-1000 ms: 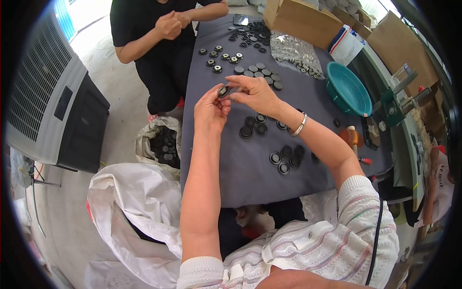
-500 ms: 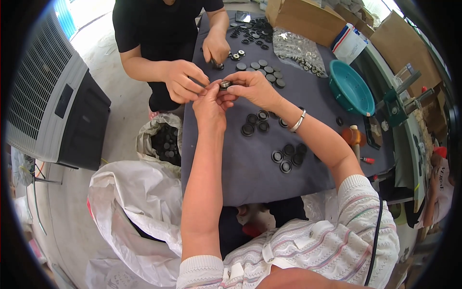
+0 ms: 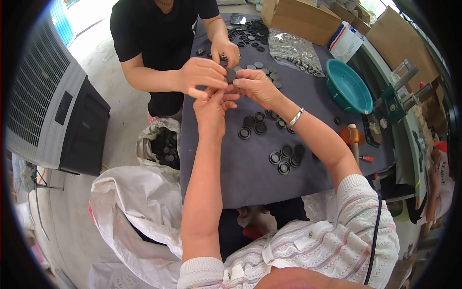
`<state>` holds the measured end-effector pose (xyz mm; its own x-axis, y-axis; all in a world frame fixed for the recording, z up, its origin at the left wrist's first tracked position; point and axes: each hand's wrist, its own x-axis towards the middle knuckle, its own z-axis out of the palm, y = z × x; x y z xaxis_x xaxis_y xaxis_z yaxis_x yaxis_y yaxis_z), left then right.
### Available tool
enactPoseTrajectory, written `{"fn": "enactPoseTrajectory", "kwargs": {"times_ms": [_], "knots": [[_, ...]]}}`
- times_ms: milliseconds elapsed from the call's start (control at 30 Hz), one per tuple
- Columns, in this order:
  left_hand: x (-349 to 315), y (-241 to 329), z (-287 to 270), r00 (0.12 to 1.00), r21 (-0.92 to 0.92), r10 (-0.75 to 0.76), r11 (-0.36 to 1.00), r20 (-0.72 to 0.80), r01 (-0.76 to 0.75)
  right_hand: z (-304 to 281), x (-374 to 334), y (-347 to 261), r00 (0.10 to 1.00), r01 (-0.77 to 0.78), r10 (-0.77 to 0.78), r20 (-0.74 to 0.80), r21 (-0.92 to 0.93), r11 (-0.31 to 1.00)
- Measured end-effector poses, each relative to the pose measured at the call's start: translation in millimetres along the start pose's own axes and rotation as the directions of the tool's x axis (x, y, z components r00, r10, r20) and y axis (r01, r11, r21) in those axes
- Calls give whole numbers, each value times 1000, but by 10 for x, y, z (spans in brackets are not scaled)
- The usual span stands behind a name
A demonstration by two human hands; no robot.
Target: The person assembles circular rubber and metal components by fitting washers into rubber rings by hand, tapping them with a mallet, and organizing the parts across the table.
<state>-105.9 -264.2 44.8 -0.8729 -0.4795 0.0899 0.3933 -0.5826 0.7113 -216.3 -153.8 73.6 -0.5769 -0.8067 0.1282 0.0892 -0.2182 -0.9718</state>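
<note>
A dark grey round disc (image 3: 231,75), its flat face toward me, is pinched at its right edge by my right hand (image 3: 257,86). A co-worker's hand (image 3: 202,76) touches the disc's left side. My left hand (image 3: 211,111) is just below, its fingers apart and partly hidden behind the co-worker's hand; I see nothing in it. Farther off, the co-worker's other hand (image 3: 226,50) is over small parts at the table's left edge. Black rings (image 3: 260,128) lie in a group right of my left wrist, with a second group of black rings (image 3: 284,167) nearer me.
Grey discs (image 3: 273,76) lie beyond my right hand on the dark cloth-covered table (image 3: 231,178). A clear bag of metal parts (image 3: 294,48), a teal basin (image 3: 344,98) and a mallet (image 3: 354,137) are to the right. An open sack of black parts (image 3: 166,147) stands left.
The piece both my hands held, metal centre showing, is gone from my left fingers; my right hand now holds a disc face toward me. The co-worker's near hand has moved right to it.
</note>
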Motion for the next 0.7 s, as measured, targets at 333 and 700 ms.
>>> {"fn": "enactPoseTrajectory", "kwargs": {"times_ms": [333,700], "knots": [[50,-44,-46,1000,54,1,999,-21,0,-9,95,101,998,65,-65,-2,-9,998],[121,-12,-219,927,202,-13,975,-376,96,-185,18,-141,996,5,-62,-65,-650,760]]}}
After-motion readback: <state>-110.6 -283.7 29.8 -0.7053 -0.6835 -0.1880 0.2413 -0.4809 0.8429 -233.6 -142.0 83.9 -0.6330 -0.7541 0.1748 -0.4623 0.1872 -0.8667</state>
